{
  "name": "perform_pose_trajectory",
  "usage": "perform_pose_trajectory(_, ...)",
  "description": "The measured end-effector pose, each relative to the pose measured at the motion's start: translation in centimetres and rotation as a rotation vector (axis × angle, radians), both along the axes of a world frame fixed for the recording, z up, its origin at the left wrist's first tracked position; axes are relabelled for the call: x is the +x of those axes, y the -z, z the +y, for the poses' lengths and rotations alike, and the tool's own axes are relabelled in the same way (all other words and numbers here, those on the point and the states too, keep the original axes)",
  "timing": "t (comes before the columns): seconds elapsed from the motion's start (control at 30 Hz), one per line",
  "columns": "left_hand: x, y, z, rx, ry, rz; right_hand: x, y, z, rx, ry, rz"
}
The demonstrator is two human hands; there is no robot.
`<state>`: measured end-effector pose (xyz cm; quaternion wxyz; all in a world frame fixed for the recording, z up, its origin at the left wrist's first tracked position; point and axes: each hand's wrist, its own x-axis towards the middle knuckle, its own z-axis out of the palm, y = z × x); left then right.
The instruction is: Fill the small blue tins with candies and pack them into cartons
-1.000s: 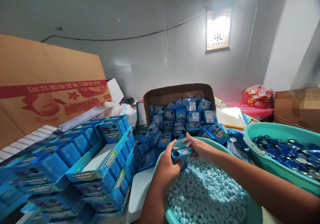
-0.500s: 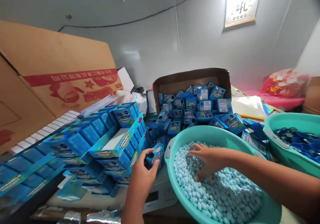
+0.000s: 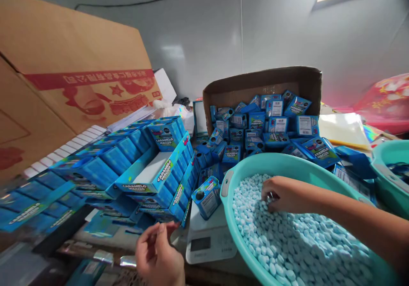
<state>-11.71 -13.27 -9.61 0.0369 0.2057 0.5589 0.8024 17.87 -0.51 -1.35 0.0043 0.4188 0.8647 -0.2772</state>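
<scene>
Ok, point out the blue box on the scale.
The box on the white scale, left of the teal tub; it alone rests there, while other boxes are stacked or heaped.

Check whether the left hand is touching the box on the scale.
Apart: the head view shows a clear gap between left hand and box.

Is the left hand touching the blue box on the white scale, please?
No, a gap separates the left hand from the blue box on the white scale.
</scene>
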Motion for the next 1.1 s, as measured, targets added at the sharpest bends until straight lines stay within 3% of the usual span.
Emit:
perform_pose_trajectory(0.6,-0.1,-0.4,0.9,-0.031,0.053,-0.180,-0.5,0.2,0.4,0.071,0.109,0.179)
perform_pose_trajectory(1.1,-0.8,0.6,0.9,-0.054,0.084,-0.157,-0.6,0.0,0.3,0.057,0.113,0.208)
